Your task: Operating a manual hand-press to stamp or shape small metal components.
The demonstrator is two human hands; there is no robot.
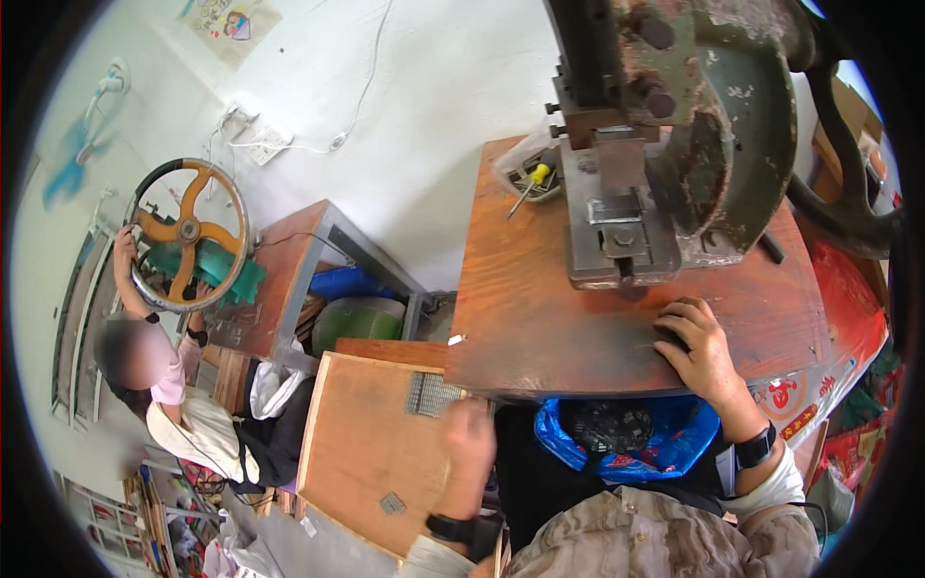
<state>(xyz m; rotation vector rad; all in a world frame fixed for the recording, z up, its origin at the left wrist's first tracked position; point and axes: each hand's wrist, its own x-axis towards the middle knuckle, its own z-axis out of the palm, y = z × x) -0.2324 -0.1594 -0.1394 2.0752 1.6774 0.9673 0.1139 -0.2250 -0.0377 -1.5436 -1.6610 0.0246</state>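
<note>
My left hand is smeared by motion above the right edge of a shallow wooden tray, so its fingers do not read clearly. Close to it, small grey metal pieces lie packed in a block at the tray's far right corner. A smaller grey cluster rests at the tray's near end. On the front of the wooden bench, my right hand rests with bent fingers, thumb apart and nothing visible in it. Beyond stands a heavy green hand press with a metal die block beneath its ram.
A blue plastic bag with dark small pieces sits over my lap under the bench edge. A yellow-handled screwdriver leans in a bowl beside the press. At left, another person grips an orange-spoked handwheel. Red bags lie at right.
</note>
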